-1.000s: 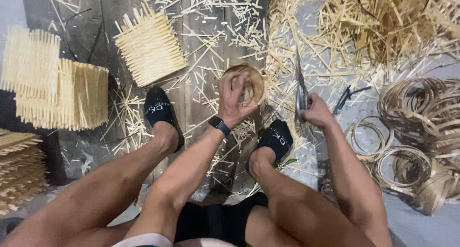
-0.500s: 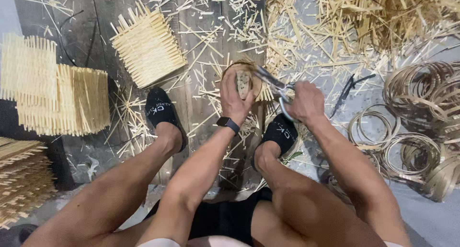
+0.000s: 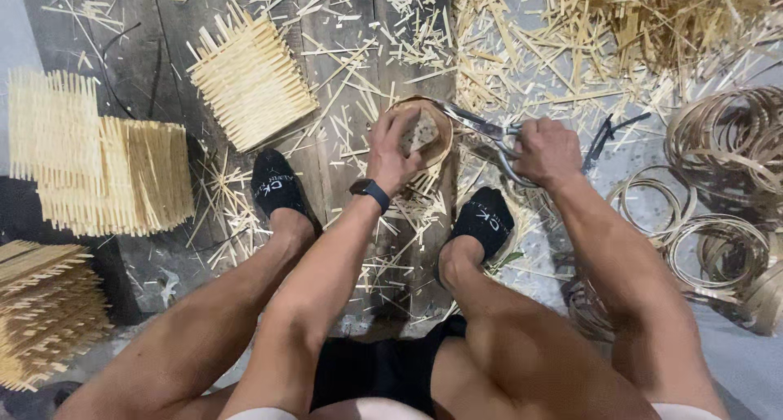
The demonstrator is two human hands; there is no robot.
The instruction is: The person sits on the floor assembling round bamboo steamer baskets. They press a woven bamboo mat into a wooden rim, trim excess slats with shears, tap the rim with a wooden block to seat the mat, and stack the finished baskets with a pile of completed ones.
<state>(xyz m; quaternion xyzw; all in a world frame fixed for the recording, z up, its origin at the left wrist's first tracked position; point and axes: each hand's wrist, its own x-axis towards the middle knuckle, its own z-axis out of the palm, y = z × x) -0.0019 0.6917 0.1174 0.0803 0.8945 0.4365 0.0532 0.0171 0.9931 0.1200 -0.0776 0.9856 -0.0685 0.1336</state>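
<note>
Bamboo offcuts (image 3: 383,28) around round basket (image 3: 428,134), shears (image 3: 481,130).

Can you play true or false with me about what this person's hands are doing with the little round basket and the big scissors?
1. The left hand holds a small round bamboo basket. True.
2. The right hand holds a hammer. False: it grips metal shears.
3. The shears' blades point at the basket's rim. True.
4. The bamboo hoops lie beside the left foot. False: they lie on the right side.
5. Both feet wear black socks. True.
</note>
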